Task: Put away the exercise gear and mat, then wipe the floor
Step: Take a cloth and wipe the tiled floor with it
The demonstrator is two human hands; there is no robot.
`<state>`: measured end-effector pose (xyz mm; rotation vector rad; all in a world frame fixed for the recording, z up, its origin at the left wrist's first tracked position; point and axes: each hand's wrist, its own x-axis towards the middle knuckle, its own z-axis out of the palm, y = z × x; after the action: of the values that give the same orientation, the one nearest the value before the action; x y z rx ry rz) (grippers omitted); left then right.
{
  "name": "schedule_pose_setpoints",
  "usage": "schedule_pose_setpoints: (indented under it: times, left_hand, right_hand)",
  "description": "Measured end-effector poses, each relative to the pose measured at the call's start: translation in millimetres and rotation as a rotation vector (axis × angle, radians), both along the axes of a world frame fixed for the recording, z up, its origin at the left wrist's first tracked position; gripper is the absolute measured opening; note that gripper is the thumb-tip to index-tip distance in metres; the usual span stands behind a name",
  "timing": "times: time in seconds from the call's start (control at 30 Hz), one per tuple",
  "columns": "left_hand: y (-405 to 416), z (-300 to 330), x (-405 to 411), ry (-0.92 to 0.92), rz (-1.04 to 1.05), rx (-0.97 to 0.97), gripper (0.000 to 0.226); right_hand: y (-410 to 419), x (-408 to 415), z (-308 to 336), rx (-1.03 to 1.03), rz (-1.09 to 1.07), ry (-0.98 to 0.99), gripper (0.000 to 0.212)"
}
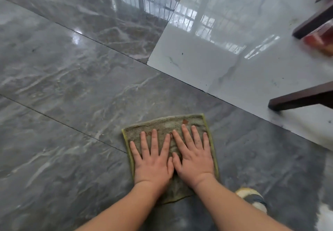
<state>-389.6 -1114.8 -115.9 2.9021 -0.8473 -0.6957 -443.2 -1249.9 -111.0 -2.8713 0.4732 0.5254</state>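
A square grey-green cloth [162,124] with a yellow edge lies flat on the dark grey marble floor [75,90]. My left hand [153,160] and my right hand [192,155] press side by side on top of it, palms down, fingers spread and pointing away from me. Neither hand grips the cloth; both rest flat on it. Their thumbs touch at the cloth's middle. No exercise gear or mat is in view.
A pale grey glossy tile area [234,50] begins to the right beyond a dark seam. Two dark wooden furniture legs [299,99] stand on it at the right edge. A red blurred object [320,39] sits near the upper leg. A foot in patterned footwear [252,198] is at lower right.
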Motion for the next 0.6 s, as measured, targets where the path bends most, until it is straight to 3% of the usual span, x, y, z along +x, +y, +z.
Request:
schedule_pose_setpoints:
  times: [0.2,0.43,0.6]
  left_hand:
    - [-16,-2,40,-0.067,-0.095,-0.047,0.072]
    - [-61,-6,127,-0.127,-0.030,-0.036,0.067]
    - [-96,-6,207,-0.171,-0.123,-0.014,0.066]
  right_hand:
    - [-8,22,-6,-0.023,-0.078,-0.031,0.071]
    - [-49,118,-8,-0.041,-0.124,-0.055,0.068]
    - [-84,188,-5,-0.051,-0.157,-0.052,0.066]
